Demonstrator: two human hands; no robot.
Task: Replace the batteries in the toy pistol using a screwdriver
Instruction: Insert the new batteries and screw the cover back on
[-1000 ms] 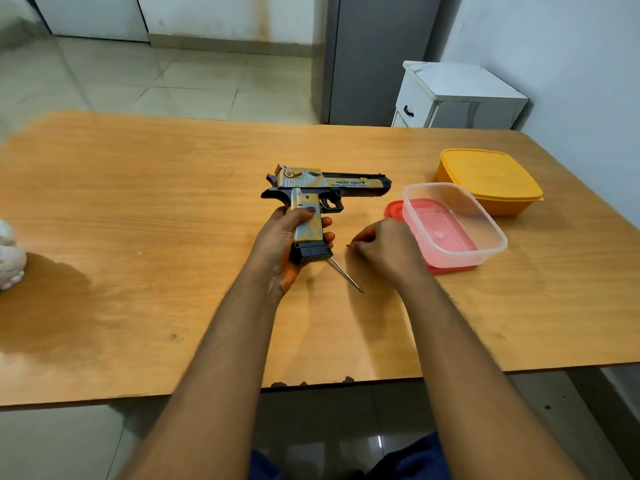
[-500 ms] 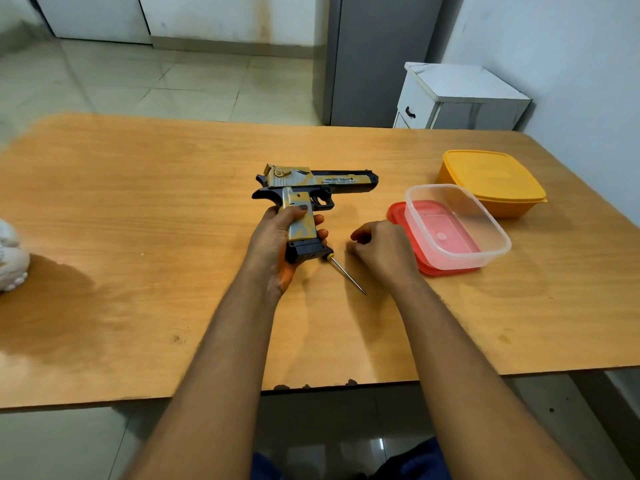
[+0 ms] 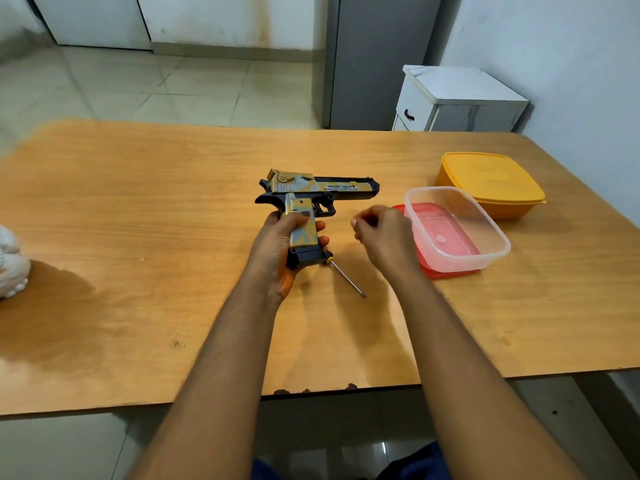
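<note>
Closest to me, my two bare forearms reach out over the near edge of the wooden table [image 3: 138,341]. My left hand [image 3: 277,244] is wrapped around the grip of the toy pistol [image 3: 311,202], thumb across the gold side plate, fingertips [image 3: 322,233] curling round from the far side. The pistol stands up off the table with its black magazine base down by the heel of my palm and the barrel pointing off to the right, toward my other hand.

Just past the right of my left fingers, the screwdriver [image 3: 346,278] lies flat on the wood, its thin metal shaft angled toward me and to the right; its handle end tucks in behind the pistol's base, so I see only a small yellow and black bit of it. Nothing grips it.

My right hand [image 3: 384,237] hovers above the table, well apart from the screwdriver, fingers curled in loosely, thumb and fingertips bunched together. It's blurred; whether anything tiny sits pinched there, I cannot tell.

Just beyond the right of my right knuckles sits a clear plastic container [image 3: 485,251], resting on a red lid [image 3: 436,271]. Farther right and back, a yellow lidded box [image 3: 491,181]. Off my left hand, at the table's far left edge, something white [image 3: 12,265], cut off. Beyond the table, a small white cabinet [image 3: 457,98].
</note>
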